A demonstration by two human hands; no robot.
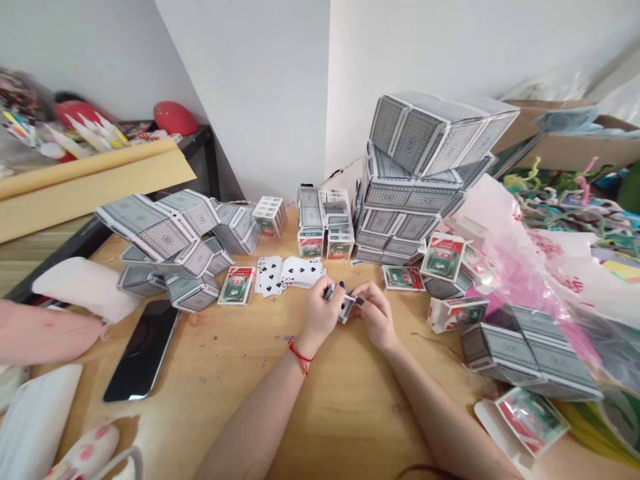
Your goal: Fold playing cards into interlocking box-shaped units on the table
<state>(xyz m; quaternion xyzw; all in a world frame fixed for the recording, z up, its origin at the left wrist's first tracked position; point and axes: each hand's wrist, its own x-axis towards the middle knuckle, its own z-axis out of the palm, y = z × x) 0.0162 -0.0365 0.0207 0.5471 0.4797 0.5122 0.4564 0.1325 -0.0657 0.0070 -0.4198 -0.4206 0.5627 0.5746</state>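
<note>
In the head view, my left hand (319, 315) is closed around a small bundle of playing cards (345, 309), its dark-nailed thumb on top. My right hand (378, 319) pinches the right edge of the same cards, fingers bent. Whether the cards are folded is too small to tell. Just beyond my left hand, loose playing cards (271, 275) lie face up, spades showing, beside a second fan of cards (302, 270). A green and red card box (237, 285) lies to their left, and another card box (403, 277) lies beyond my right hand.
A tall stack of grey card-built blocks (400, 193) rises at the back right. More such blocks (193, 233) are piled at the left, near a black phone (141, 350). At right lie a grey block (525, 353), an opened card box (533, 420) and pink plastic (495, 220).
</note>
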